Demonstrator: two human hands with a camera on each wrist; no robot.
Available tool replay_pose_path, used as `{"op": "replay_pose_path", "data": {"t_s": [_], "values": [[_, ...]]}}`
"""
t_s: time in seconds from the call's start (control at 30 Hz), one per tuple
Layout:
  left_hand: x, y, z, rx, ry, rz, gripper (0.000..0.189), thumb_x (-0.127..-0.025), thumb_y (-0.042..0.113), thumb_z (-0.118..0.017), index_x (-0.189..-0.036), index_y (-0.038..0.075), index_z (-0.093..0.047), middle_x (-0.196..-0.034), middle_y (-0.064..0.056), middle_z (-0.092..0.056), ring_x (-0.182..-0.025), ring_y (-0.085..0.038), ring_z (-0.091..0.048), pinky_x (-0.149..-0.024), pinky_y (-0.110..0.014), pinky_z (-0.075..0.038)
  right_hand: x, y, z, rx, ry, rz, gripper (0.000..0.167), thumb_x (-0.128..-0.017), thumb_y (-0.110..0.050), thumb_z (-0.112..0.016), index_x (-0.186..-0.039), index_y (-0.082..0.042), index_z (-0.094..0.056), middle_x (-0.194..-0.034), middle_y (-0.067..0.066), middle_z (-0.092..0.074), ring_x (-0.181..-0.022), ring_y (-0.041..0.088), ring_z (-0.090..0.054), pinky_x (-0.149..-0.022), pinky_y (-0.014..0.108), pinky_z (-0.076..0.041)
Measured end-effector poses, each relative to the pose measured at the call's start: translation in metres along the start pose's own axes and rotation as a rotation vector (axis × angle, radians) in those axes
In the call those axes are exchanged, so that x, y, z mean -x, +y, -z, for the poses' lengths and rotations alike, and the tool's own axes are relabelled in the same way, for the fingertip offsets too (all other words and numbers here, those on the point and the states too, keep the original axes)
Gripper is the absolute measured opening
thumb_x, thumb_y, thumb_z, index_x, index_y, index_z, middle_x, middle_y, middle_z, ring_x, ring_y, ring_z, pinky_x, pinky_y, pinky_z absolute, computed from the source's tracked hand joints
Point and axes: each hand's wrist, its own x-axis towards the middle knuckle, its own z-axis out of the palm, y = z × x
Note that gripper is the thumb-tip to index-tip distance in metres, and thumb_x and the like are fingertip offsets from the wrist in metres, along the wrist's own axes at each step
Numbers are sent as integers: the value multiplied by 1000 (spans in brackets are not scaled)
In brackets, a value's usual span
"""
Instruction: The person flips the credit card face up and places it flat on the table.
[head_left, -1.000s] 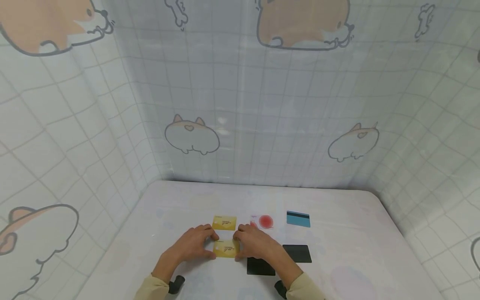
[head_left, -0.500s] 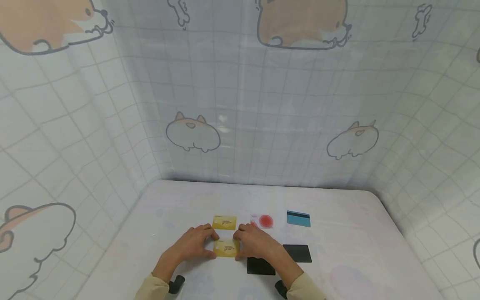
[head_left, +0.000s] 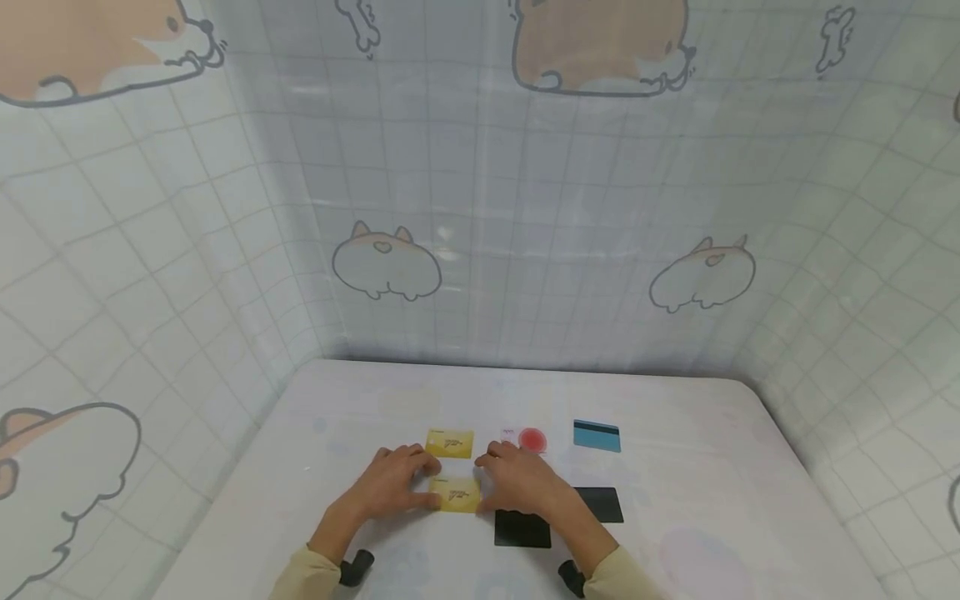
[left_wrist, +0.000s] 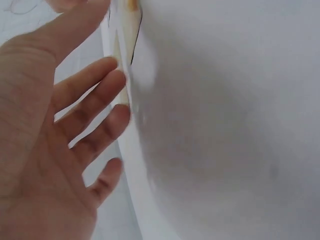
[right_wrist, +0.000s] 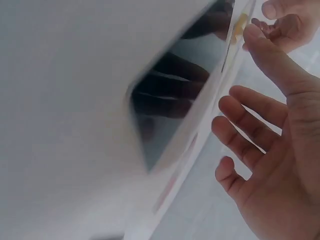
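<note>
Palms facing inward, the left hand (head_left: 390, 482) and right hand (head_left: 521, 482) flank the nearer yellow rectangular card (head_left: 459, 495) flat on the white tabletop (head_left: 675, 475), thumbs at its side edges, fingers (left_wrist: 102, 135) relaxed and parted.

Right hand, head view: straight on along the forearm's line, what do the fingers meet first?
Likely the far yellow card, just ahead of the right hand's fingers. It lies flat and depth is unclear, so they might pass above it. Beside the thumb: the near yellow card.
</note>
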Motion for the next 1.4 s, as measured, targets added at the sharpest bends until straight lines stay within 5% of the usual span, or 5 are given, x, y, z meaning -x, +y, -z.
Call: {"op": "replay_pose_path", "data": {"t_s": [0.2, 0.4, 0.63, 0.93, 1.4], "values": [[-5, 11, -3, -2, 94, -7, 49, -83, 61, -73, -115, 24, -70, -99, 11, -60, -95, -10, -54, -83, -44, -36, 18, 19, 11, -2, 47, -55, 67, -76, -59, -82, -130, -23, -66, -126, -2, -59, -112, 16, -56, -103, 47, -46], [-15, 30, -9, 18, 121, -11, 53, -83, 66, -70, -117, 26, -70, -102, 12, -62, -97, -10, -57, -86, -43, -38, 35, 37, 19, -48, 47, -142, 69, -74, -59, -82, -131, -24, -66, -134, 1, -58, -121, 23, -54, -105, 56, -42], [-21, 47, -21, 75, 94, 0, 53, -81, 66, -72, -118, 28, -70, -104, 14, -62, -104, -11, -57, -89, -47, -39, 50, 51, 15, -84, 57, -177, 67, -72, -58, -84, -126, -22, -68, -131, 2, -62, -122, 26, -55, -105, 61, -39], [-23, 64, -32, 25, 65, -46, 57, -79, 69, -71, -120, 30, -70, -106, 15, -60, -104, -11, -57, -90, -47, -39, 65, 56, 13, -86, 64, -172, 65, -69, -59, -86, -121, -23, -69, -116, -2, -64, -107, 21, -57, -98, 55, -45], [-21, 85, -46, -51, 11, -106, 61, -71, 75, -75, -114, 32, -69, -102, 15, -57, -94, -8, -51, -85, -42, -38, 81, 51, 0, -151, -49, -199, 61, -63, -58, -89, -109, -29, -62, -101, -11, -55, -95, 14, -50, -86, 45, -46]]}}
